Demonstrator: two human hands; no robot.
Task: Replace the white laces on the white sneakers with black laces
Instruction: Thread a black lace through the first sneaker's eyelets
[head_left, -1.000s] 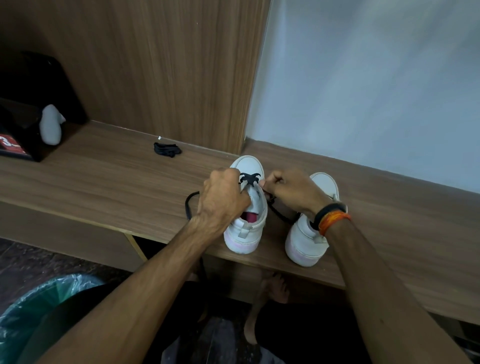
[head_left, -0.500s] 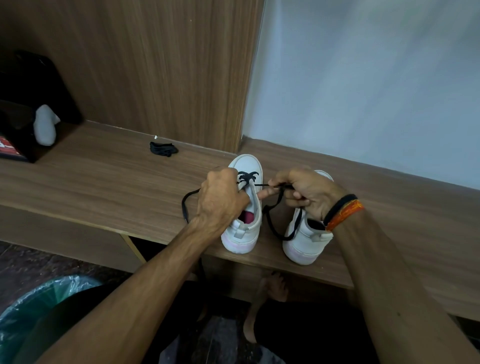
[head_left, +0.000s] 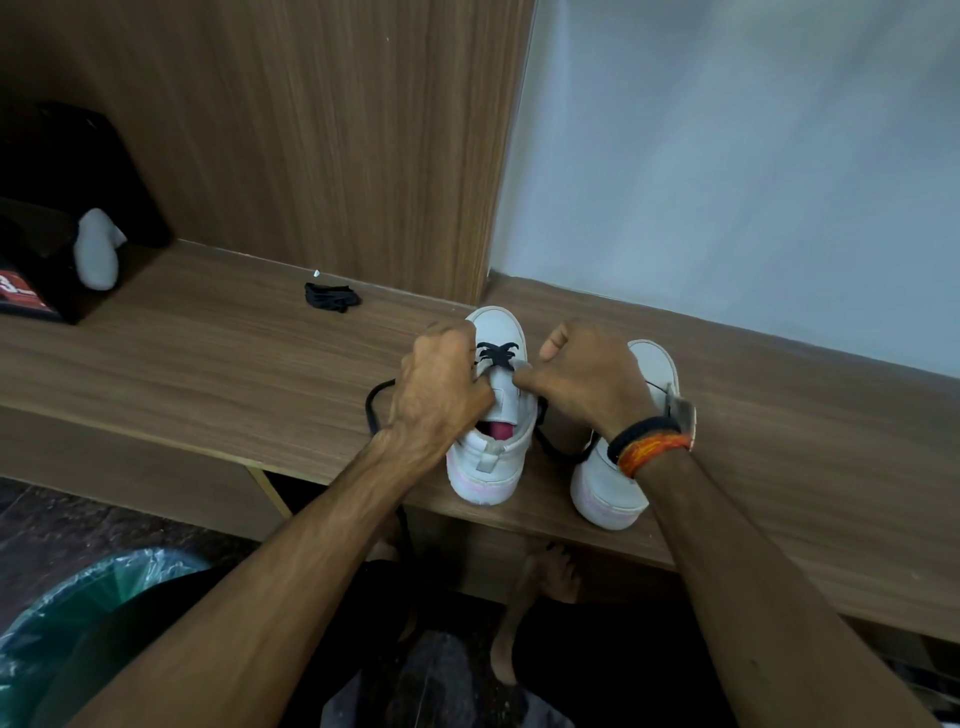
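Two white sneakers stand side by side on a wooden bench, heels toward me. The left sneaker has a black lace crossed through its front eyelets. My left hand grips that sneaker's left side, with the lace's left end looping out behind the wrist. My right hand pinches the lace's right end at the tongue; its slack hangs between the shoes. The right sneaker is partly hidden by my right wrist and shows no lacing. A bundled second black lace lies near the back panel.
The bench runs along a wooden panel and a pale wall. A white object and a dark box sit at its far left. A green-lined bin stands on the floor at lower left. My bare foot is under the bench.
My right hand had pulled the lace out to the right, then came back in to the left sneaker's tongue. The left hand kept its grip on the shoe.
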